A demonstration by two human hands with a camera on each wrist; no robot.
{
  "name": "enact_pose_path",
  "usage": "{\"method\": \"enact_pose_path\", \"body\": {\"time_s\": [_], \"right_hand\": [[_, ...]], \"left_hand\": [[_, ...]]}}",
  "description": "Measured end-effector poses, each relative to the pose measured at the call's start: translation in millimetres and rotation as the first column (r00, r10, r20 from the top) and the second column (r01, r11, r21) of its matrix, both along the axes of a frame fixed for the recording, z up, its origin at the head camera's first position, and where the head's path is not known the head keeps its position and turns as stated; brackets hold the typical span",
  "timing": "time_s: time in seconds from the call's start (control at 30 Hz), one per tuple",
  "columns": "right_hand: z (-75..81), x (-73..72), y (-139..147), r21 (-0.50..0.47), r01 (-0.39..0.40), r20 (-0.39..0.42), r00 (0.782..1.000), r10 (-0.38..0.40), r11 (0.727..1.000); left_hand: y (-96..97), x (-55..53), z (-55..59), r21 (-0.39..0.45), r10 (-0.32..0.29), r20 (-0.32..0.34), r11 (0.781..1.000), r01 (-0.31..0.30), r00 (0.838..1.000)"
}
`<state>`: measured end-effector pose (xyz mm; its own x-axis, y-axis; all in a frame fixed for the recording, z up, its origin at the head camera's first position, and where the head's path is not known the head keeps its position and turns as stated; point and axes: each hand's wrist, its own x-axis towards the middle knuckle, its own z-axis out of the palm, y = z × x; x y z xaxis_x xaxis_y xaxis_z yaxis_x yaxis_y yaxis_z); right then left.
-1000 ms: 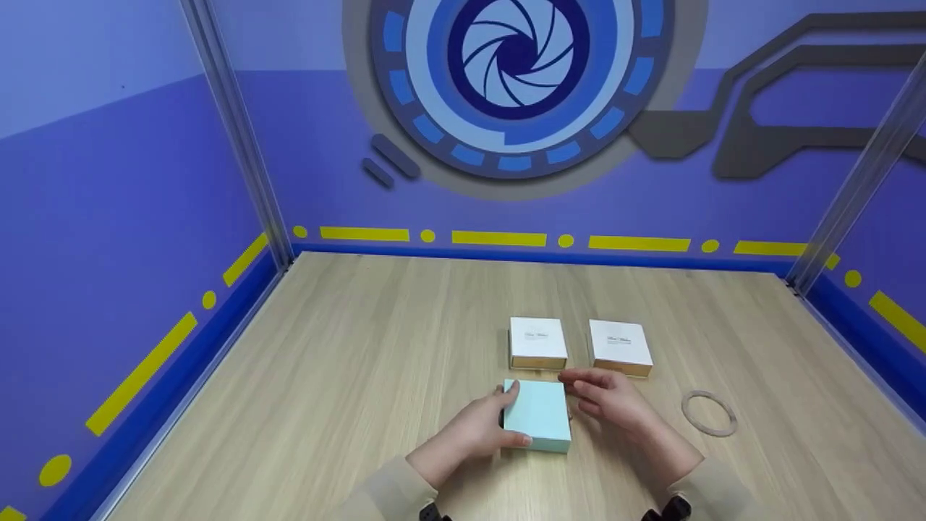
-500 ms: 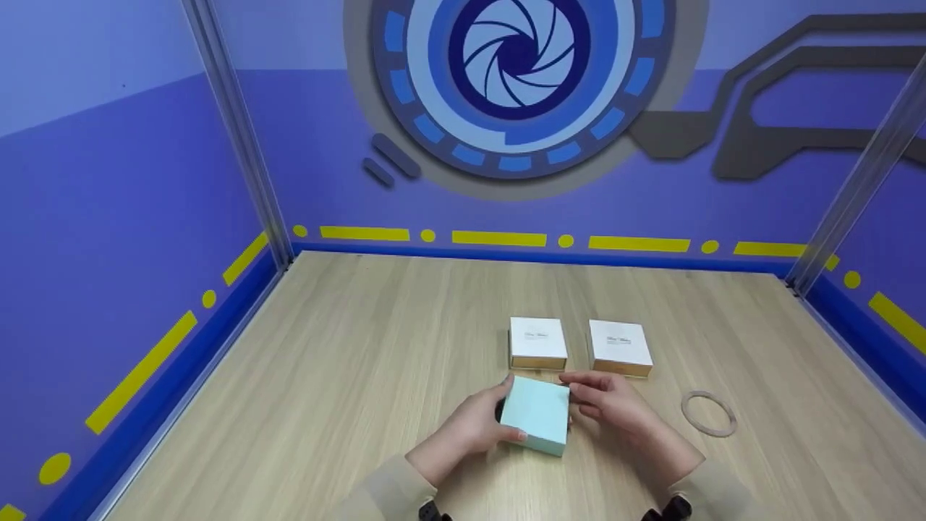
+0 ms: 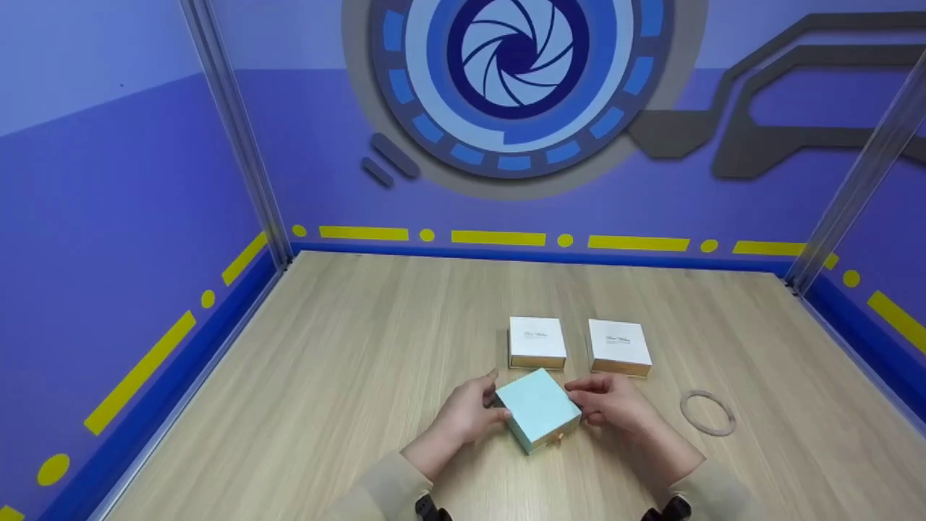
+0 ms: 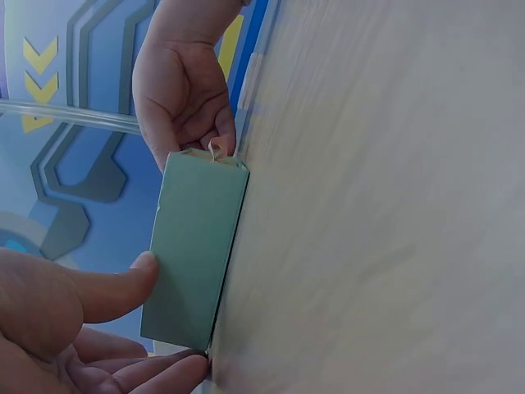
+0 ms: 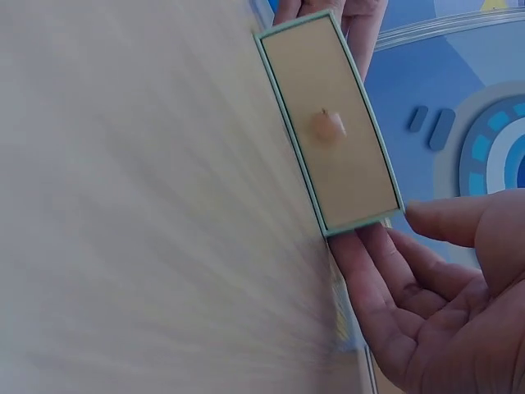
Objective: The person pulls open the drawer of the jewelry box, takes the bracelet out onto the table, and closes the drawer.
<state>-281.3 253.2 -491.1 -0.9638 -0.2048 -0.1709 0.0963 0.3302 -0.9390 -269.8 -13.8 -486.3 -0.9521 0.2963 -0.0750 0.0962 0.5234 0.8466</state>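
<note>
A mint-green drawer box (image 3: pixel 539 405) sits turned cornerwise on the table in the head view. My left hand (image 3: pixel 463 412) grips its left corner, the thumb on the near side and the fingers round behind. At the right corner, my right hand (image 3: pixel 615 405) holds the box between thumb and fingertips. The right wrist view shows the tan drawer front (image 5: pixel 353 172), framed in green, with a small pull tab (image 5: pixel 328 125) in its middle. From the left wrist view, a plain green side (image 4: pixel 195 246) is visible, the tab poking out at the far end.
Two white-topped boxes with dark lettering, a left one (image 3: pixel 537 339) and a right one (image 3: pixel 620 344), stand just behind the green box. A beige ring (image 3: pixel 707 413) lies to the right. Blue panels (image 3: pixel 130 253) enclose the wooden table (image 3: pixel 376 340).
The green box has turned counterclockwise between my hands, so its drawer front with the tab now faces near right. The white boxes and the ring stay put.
</note>
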Motion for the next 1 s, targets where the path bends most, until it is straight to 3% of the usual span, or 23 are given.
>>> {"method": "enact_pose_path", "body": {"time_s": [0.3,0.57,0.8,1.0], "right_hand": [[2.1,2.3,1.7,0.015,-0.073,0.005,0.997,0.073,0.997],[1.7,6.6,-3.4,-0.085,-0.153,0.076,0.984,0.160,0.985],[4.3,12.3,-12.6,-0.041,-0.137,0.052,0.989,0.139,0.990],[5.1,18.9,-24.5,0.024,-0.059,-0.016,0.998,0.059,0.998]], "left_hand": [[-1.2,-3.5,-1.9,0.070,0.019,0.032,0.997,-0.021,0.999],[-0.7,-4.8,-4.0,-0.020,-0.016,-0.117,1.000,0.013,0.993],[1.7,-1.8,-2.3,0.003,-0.001,-0.099,1.000,0.001,0.995],[4.8,1.6,-1.8,-0.001,-0.018,-0.041,1.000,0.017,0.999]]}}
